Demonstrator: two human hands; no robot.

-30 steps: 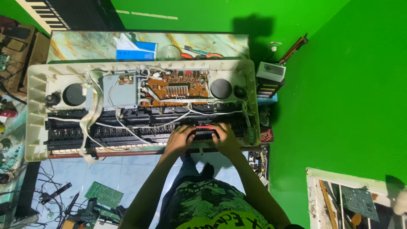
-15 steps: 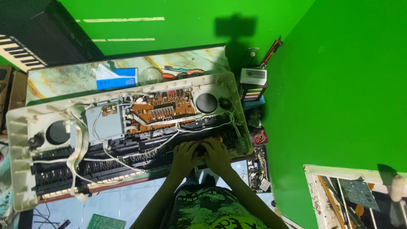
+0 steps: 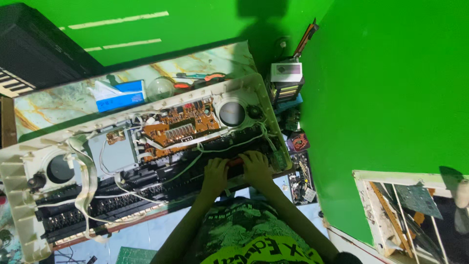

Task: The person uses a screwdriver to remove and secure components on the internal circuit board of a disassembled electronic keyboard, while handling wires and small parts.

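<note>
Opened cream plastic keyboard casing (image 3: 19, 205) lay upside down across marbled worktop (image 3: 58, 105), brown circuit board (image 3: 178, 128) exposed for access. Left hand (image 3: 215, 177) and right hand (image 3: 255, 168) close together over black key assembly (image 3: 146, 183), fingers curled, pinching small red-orange part (image 3: 234, 162); exact grip unclear.

Two bare forearms, no sleeves reaching them, no watch, rings or gloves visible. Left hand (image 3: 215, 172) and right hand (image 3: 256, 166) both bare. Torso in a dark tee (image 3: 234, 230) with a green splatter-style print up top and a bright yellow-green curved panel carrying black lettering lower down. Upper arms run out of view.
</note>
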